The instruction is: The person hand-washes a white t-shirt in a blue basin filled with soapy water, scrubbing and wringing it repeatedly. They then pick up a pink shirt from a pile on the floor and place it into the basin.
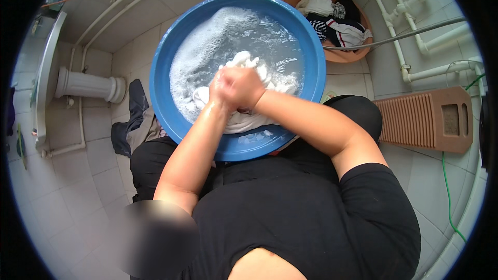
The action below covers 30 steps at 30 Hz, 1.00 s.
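A large blue basin [160,67] of soapy water stands in front of me, with white foam [199,44] thickest along its left side. Over its near half, my left hand [219,92] and my right hand [246,87] are pressed together, both closed on a wet white cloth [246,122]. Bunches of the cloth stick out beyond my knuckles, and more of it lies in the water below my wrists. What kind of garment it is, I cannot tell. My right hand partly covers the left one, so some fingers are hidden.
Behind the blue basin to the right, an orange-brown tub [358,57] holds white and dark clothes [337,23]. A brown washboard [423,119] lies at the right, near white pipes [399,46] and a green cord [448,197]. Dark clothing [137,106] and a white pedestal [88,84] are at left.
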Each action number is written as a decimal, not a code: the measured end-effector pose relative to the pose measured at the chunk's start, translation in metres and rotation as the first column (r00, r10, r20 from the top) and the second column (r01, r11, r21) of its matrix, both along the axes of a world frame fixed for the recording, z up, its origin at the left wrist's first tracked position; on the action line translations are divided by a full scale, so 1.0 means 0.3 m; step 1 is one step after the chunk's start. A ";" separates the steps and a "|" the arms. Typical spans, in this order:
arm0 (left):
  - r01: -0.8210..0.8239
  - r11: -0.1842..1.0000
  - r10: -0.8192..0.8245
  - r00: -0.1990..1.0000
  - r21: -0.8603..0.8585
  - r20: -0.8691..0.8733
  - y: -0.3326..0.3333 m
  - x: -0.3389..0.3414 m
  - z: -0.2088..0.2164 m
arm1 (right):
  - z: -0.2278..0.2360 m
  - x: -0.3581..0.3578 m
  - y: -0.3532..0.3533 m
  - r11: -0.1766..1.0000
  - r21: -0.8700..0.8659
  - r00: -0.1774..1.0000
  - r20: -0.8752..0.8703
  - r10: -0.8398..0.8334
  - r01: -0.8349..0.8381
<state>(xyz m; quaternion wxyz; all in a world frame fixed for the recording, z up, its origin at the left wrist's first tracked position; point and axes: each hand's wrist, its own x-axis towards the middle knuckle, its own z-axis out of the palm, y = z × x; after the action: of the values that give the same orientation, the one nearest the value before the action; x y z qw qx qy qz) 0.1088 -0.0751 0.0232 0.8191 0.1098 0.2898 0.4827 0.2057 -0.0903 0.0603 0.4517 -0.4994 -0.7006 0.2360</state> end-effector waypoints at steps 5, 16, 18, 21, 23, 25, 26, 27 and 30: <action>-0.088 0.994 0.084 0.994 -0.067 -0.067 -0.002 -0.013 -0.012 | -0.008 0.032 0.011 0.985 0.144 0.992 0.099 0.079 -0.093; 0.233 0.958 -0.272 0.557 -0.167 -0.785 0.071 -0.188 0.132 | -0.006 0.410 0.195 0.860 -0.481 0.669 0.696 0.259 0.168; 0.377 0.921 -0.233 0.322 -0.102 -0.918 0.089 -0.192 0.118 | 0.013 0.378 0.190 0.786 -0.594 0.588 0.702 0.402 0.171; 0.504 0.845 0.226 -0.032 0.180 -0.973 0.160 -0.185 0.053 | -0.054 0.335 0.178 0.884 -0.461 0.678 0.676 0.288 0.084; 0.532 0.810 0.396 -0.186 0.246 -0.899 0.180 -0.152 0.003 | -0.078 0.318 0.154 0.898 -0.438 0.864 0.467 0.190 0.039; 0.541 0.827 0.392 -0.364 0.150 -0.845 0.179 -0.137 -0.013 | -0.087 0.319 0.147 0.896 -0.436 0.874 0.463 0.147 0.080; 0.538 0.842 0.296 -0.383 0.050 -0.875 0.169 -0.126 0.011 | -0.063 0.328 0.148 0.842 -0.527 0.834 0.511 0.209 0.112; 0.523 0.850 0.193 -0.408 -0.055 -0.892 0.149 -0.128 0.050 | -0.017 0.327 0.149 0.779 -0.612 0.789 0.544 0.285 0.140; 0.526 0.831 0.029 -0.368 -0.182 -0.929 0.136 -0.185 0.064 | -0.022 0.332 0.160 0.748 -0.654 0.766 0.539 0.351 0.117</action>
<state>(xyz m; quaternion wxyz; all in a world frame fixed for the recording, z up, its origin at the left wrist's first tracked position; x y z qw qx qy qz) 0.0533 -0.0342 0.0425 0.3005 0.6524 0.6950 0.0311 0.3052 -0.0423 0.0537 -0.0310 -0.6256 -0.7139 0.3130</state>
